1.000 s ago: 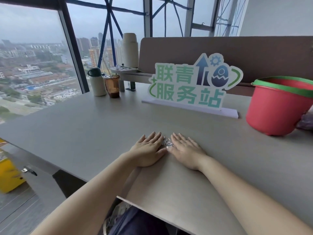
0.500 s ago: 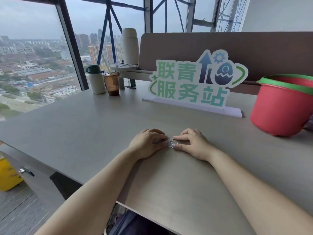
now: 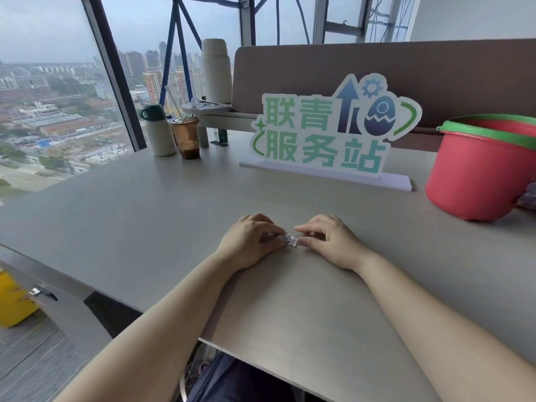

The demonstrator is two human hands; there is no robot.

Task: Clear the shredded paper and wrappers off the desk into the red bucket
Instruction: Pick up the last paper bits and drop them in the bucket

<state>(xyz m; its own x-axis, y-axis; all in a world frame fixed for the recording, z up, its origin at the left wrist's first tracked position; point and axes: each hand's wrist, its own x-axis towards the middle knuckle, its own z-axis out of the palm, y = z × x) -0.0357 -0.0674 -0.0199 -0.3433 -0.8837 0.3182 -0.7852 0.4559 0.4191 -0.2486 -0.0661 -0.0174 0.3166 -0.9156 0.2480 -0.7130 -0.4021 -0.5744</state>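
Note:
A small clump of shredded paper [image 3: 291,240] lies on the grey desk [image 3: 145,216] in the middle. My left hand [image 3: 249,242] and my right hand [image 3: 327,239] rest on the desk on either side of it, fingers curled inward, fingertips pinching the clump between them. The red bucket [image 3: 475,175] with a green rim stands on the desk at the far right, well away from both hands. What is inside the bucket is hidden.
A green and white standing sign [image 3: 327,134] stands behind the hands. At the back left are a white mug [image 3: 158,132], a brown plastic cup [image 3: 185,137] and a tall flask [image 3: 216,71]. A window lies to the left, and the desk's front edge is near.
Both hands went from flat with straight fingers to curled, gathering the paper shreds into a tighter clump between the fingertips. The hands stayed in the same spot.

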